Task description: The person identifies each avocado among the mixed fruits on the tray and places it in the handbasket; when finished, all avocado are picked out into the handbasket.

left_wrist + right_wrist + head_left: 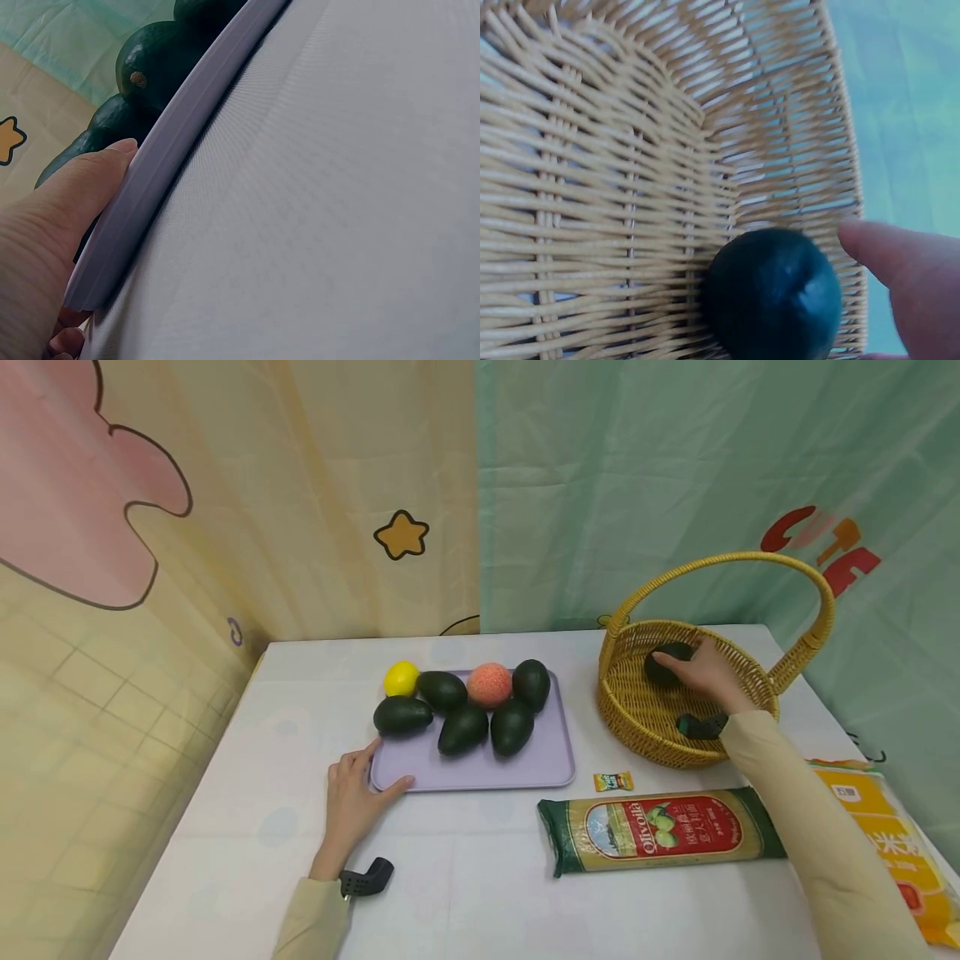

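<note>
My left hand (354, 802) grips the front left corner of a lilac tray (420, 768), thumb at the rim and fingertips curled at the corner. Several dark green avocados (512, 727) and a pink-orange round fruit (490, 685) lie on the tray. A yellow lemon (401, 678) sits at its back left corner. Inside a wicker basket (637, 718), my right hand (708, 675) is over a single avocado (772, 292). In the right wrist view the thumb stands apart from that avocado; most of the other fingers are out of that view.
A tall arched handle (720, 558) rises over the basket. In front lie a small snack packet (613, 782) and a long spaghetti pack (663, 831), partly under the right sleeve. A yellow bag (892, 852) lies at the right edge. A printed curtain (375, 443) hangs behind the table.
</note>
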Tool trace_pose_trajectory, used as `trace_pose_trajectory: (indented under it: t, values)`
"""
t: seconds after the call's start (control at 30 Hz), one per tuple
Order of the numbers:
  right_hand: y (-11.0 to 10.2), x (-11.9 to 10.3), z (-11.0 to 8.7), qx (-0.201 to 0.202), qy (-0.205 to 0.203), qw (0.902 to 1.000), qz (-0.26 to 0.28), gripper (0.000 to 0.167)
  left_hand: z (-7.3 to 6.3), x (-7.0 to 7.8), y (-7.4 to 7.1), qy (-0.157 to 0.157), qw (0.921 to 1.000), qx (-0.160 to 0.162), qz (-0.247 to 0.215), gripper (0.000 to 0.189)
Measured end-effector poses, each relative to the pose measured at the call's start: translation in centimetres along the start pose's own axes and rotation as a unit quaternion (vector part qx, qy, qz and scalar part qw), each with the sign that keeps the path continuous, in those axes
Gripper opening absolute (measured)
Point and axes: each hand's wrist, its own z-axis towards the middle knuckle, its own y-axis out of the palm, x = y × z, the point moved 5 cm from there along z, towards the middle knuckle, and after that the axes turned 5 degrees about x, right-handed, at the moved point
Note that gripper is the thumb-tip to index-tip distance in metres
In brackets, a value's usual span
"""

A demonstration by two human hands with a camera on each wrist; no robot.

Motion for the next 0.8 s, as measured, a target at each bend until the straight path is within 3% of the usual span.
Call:
trace_pose_trajectory:
  t: [0.2, 0.4, 0.6, 0.8]
  values:
    - [-1.1, -0.8, -1.1, 0.113, -0.029, 0.9931, 0.011, 0.086, 0.0, 0.0, 0.0, -0.001, 1.0000, 0.000, -0.001, 0.086]
    - [-2.2, -2.3, -2.9, 0.206, -0.060, 0.9751, 0.056, 0.067, 0.0, -0.1, 0.1, 0.000, 1.0000, 0.001, 0.001, 0.085]
    - [-3.2, -4.4, -5.1, 0.297, -0.134, 0.9416, 0.085, 0.043, 0.1, -0.1, 0.1, 0.005, 1.0000, 0.005, 0.000, 0.085]
    - [-3.7, -6.9, -7.2, 0.334, -0.255, 0.9012, 0.106, 0.026, 0.1, 0.0, 0.0, 0.006, 1.0000, 0.005, 0.000, 0.084]
